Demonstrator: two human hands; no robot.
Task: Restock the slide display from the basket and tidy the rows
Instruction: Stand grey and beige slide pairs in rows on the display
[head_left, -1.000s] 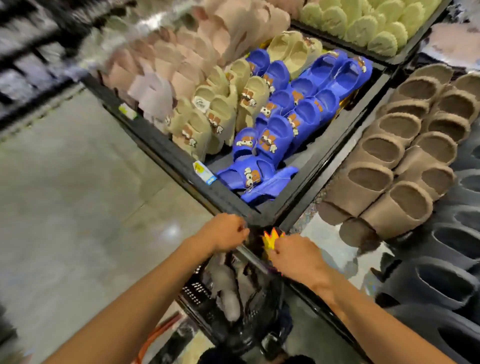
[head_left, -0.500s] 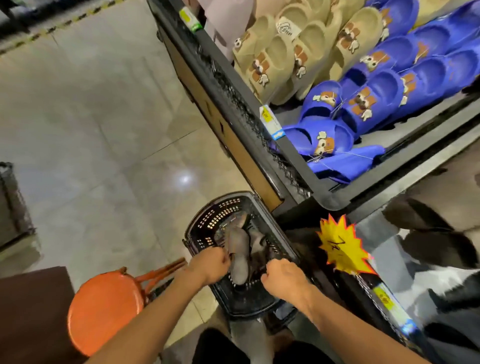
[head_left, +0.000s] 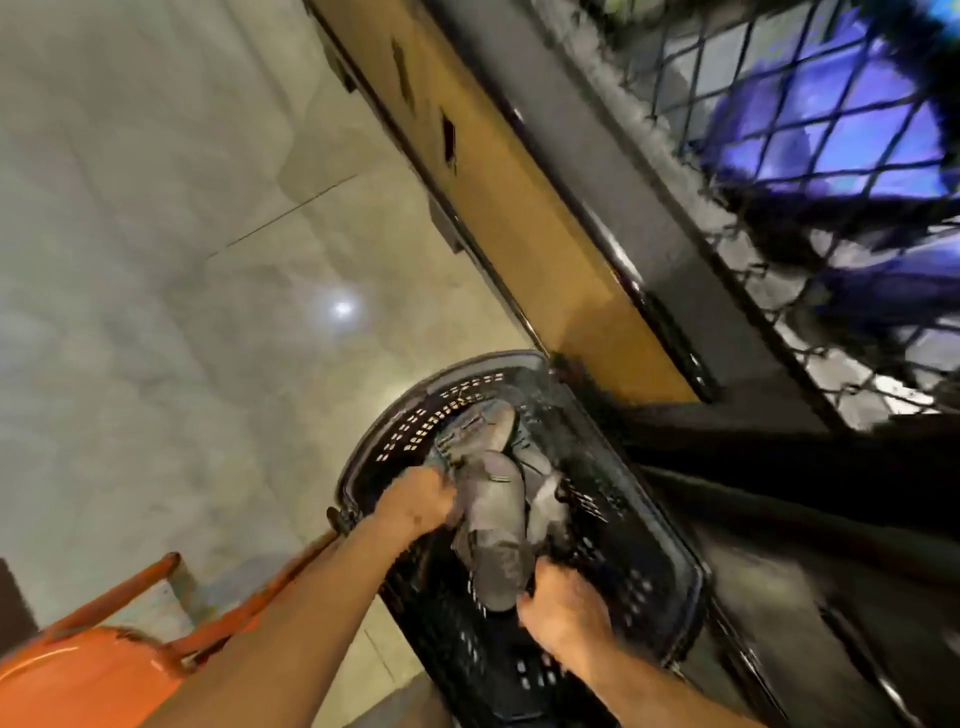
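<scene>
While the black basket (head_left: 410, 434) is sitting on the floor (head_left: 156, 260) just beside the display (head_left: 571, 156) base, grey slides (head_left: 493, 525) are lying heaped inside it. Left hand (head_left: 415, 501): grip is curling tight on the edge of one slide, fingertips hidden in the pile. Right hand (head_left: 563, 608): grip is closing round the near end of the middle slide. Handling, est.: foam-type, light, soft but springy, not fragile; taking hold at heel or strap is looking best, pref. in pairs. Qty: basket x1; grey slides approx. 3–4 showing, blur is preventing an exact count; blue slides (head_left: 831, 130) behind the mesh, no. cannot tell; orange stool (head_left: 88, 670) x1.
</scene>
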